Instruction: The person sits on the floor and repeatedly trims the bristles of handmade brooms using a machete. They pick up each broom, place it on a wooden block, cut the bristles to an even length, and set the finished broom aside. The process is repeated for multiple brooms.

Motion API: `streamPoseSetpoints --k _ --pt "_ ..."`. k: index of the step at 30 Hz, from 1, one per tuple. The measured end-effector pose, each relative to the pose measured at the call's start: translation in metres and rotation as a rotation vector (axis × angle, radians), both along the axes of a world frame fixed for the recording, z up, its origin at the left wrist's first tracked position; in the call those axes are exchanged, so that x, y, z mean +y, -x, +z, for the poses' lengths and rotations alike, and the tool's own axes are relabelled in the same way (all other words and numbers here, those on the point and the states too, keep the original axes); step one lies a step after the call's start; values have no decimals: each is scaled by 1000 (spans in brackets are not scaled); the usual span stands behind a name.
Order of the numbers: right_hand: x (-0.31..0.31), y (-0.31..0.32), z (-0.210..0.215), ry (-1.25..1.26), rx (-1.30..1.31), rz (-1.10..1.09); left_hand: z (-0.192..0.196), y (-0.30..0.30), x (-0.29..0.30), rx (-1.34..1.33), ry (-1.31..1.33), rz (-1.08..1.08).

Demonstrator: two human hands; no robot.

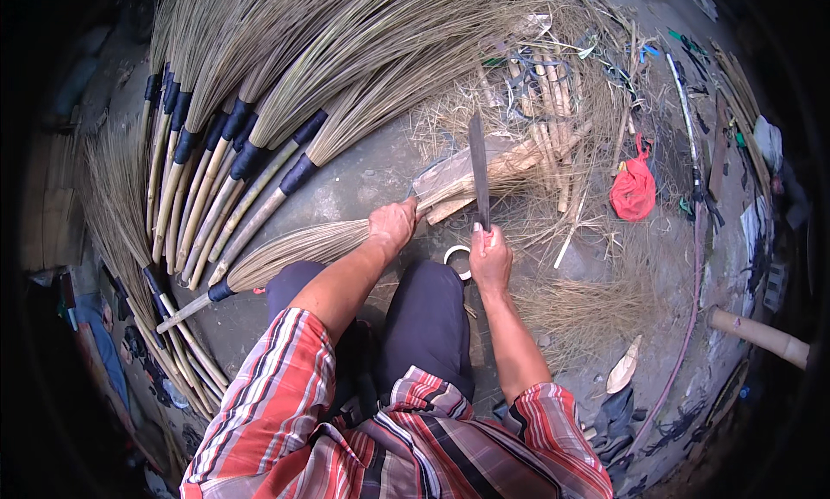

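My left hand (pixel 394 225) is closed around the bristles of a broom (pixel 298 250), whose dark-bound neck and pale handle point to the lower left across my knee. Past my fist, the bristle ends lie over a wooden block (pixel 454 172). In my right hand (pixel 490 255) is the handle of a machete (pixel 479 162), its long dark blade pointing up and away from me beside the bristle ends. A white ring, like a tape roll (pixel 458 261), sits on the ground between my hands and is partly hidden.
Several finished-looking brooms (pixel 251 136) lie fanned out at the far left. Loose straw trimmings (pixel 596 313) and wood sticks (pixel 545 93) litter the ground on the right. Beyond them are a red bag (pixel 634 188), a bamboo pole (pixel 761 336) and a purple cord (pixel 696 300).
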State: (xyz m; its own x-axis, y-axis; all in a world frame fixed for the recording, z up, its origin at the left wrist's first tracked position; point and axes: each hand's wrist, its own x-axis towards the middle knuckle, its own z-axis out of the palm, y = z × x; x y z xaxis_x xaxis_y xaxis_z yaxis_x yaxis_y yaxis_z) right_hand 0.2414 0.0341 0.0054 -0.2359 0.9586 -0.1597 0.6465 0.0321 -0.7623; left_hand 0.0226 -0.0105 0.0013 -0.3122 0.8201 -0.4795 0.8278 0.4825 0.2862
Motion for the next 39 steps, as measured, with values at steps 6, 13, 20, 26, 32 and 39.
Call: streamPoseSetpoints --k 6,13,20,26,32,39 --pt "-1 1 -2 87 -244 114 -2 1 2 -19 20 15" --pt "0 -1 -3 53 -24 31 0 1 4 -71 25 60" --pt "-9 -1 -14 70 -93 40 -7 -1 2 -70 4 100" --pt "-7 -9 -15 85 -95 91 16 29 15 -265 17 -13" --pt "0 51 49 -180 -87 164 121 109 16 -445 25 18" --pt "-15 211 111 629 1178 249 233 172 -86 -209 -542 -9"
